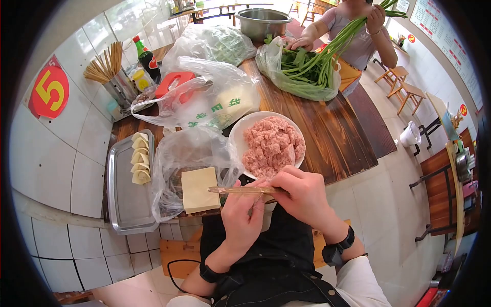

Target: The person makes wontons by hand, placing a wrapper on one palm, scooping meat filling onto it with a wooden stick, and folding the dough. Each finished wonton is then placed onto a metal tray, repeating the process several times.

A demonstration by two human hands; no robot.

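My right hand point(302, 197) grips one end of a thin, flat wooden stick point(240, 190), which lies level and points left. Beneath it my left hand point(241, 217) is closed, fingers curled up to meet the right fingertips; what it holds, if anything, is hidden. Just beyond the hands is a white plate point(235, 137) heaped with minced meat point(272, 143). To the left, a stack of square dough wrappers point(198, 190) rests on a clear plastic bag point(171, 169). Farther left, several folded dumplings point(140, 158) stand in a row in a metal tray point(134, 204).
Plastic bags point(204, 100), a chopstick holder point(121, 87) and a sauce bottle point(147, 59) crowd the table's back left. Across the wooden table point(327, 133), another person point(353, 41) handles long green vegetables point(312, 66) over a bag. A metal pot point(263, 24) stands behind.
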